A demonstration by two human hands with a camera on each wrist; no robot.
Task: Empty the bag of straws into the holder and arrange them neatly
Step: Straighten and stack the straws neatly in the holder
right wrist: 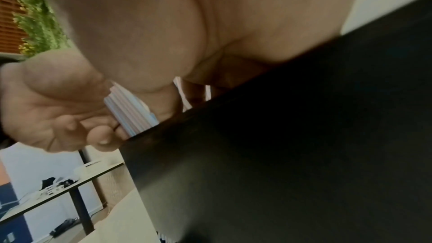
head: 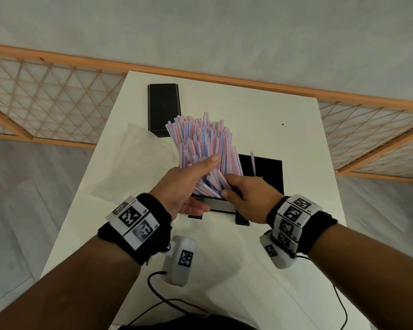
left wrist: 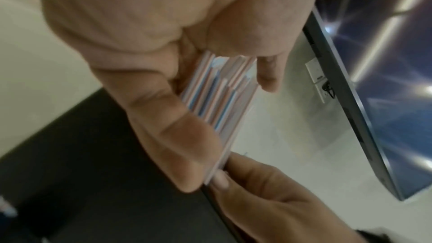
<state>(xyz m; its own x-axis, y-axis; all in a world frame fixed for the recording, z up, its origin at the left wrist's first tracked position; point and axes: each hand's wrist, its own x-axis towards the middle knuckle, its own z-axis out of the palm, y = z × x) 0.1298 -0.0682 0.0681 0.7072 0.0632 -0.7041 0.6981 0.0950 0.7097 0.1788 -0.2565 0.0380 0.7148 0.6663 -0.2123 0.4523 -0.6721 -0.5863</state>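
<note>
A thick bundle of pink, blue and white striped straws (head: 205,144) fans up and away over the white table (head: 284,110). My left hand (head: 200,184) wraps round its middle from the left, thumb on top. My right hand (head: 234,186) grips the straws' lower ends at the near edge of the black holder (head: 267,172). One straw (head: 252,163) stands alone in the holder. In the left wrist view the straws (left wrist: 217,99) lie between my thumb and fingers, with the right hand (left wrist: 257,191) just below. In the right wrist view the straws (right wrist: 131,114) sit just above the holder's black wall (right wrist: 280,136).
The empty clear plastic bag (head: 134,158) lies crumpled on the table's left side. A second black box (head: 163,108) stands at the back left. A wooden lattice screen (head: 45,96) runs behind the table. Cables (head: 167,303) trail over the near edge.
</note>
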